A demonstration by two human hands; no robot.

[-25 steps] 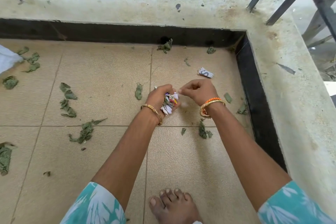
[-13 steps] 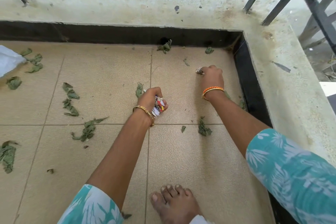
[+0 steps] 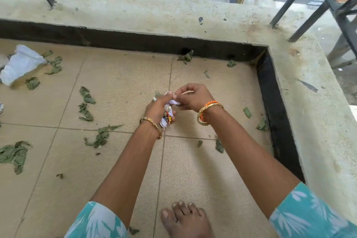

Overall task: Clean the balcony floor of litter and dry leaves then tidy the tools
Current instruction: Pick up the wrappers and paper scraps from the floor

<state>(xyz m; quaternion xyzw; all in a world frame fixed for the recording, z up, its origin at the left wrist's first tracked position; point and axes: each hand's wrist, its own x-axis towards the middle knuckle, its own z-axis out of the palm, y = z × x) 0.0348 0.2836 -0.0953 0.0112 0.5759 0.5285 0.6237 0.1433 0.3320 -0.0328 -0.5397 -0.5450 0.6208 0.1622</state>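
Observation:
My left hand [image 3: 158, 107] grips a wad of crumpled paper scraps [image 3: 167, 116], white with red and yellow print, above the beige tiled floor [image 3: 119, 87]. My right hand [image 3: 193, 96] is beside it, pinching a small white paper piece [image 3: 174, 102] against the top of the wad. Dry green leaves lie scattered on the tiles: a cluster [image 3: 101, 137] left of my hands, two [image 3: 86, 106] further left, a pile [image 3: 14, 154] at the left edge, and small ones [image 3: 247, 112] near the right wall.
A white plastic bag [image 3: 21, 63] lies on the floor at the far left. A low concrete parapet [image 3: 193, 15] with black metal railing posts [image 3: 280, 11] borders the floor at the back and right. My bare foot [image 3: 183, 218] stands on the tiles at the bottom.
My right hand had reached out to a paper scrap on the floor near the back; it has come back with the scrap to my left hand's wad.

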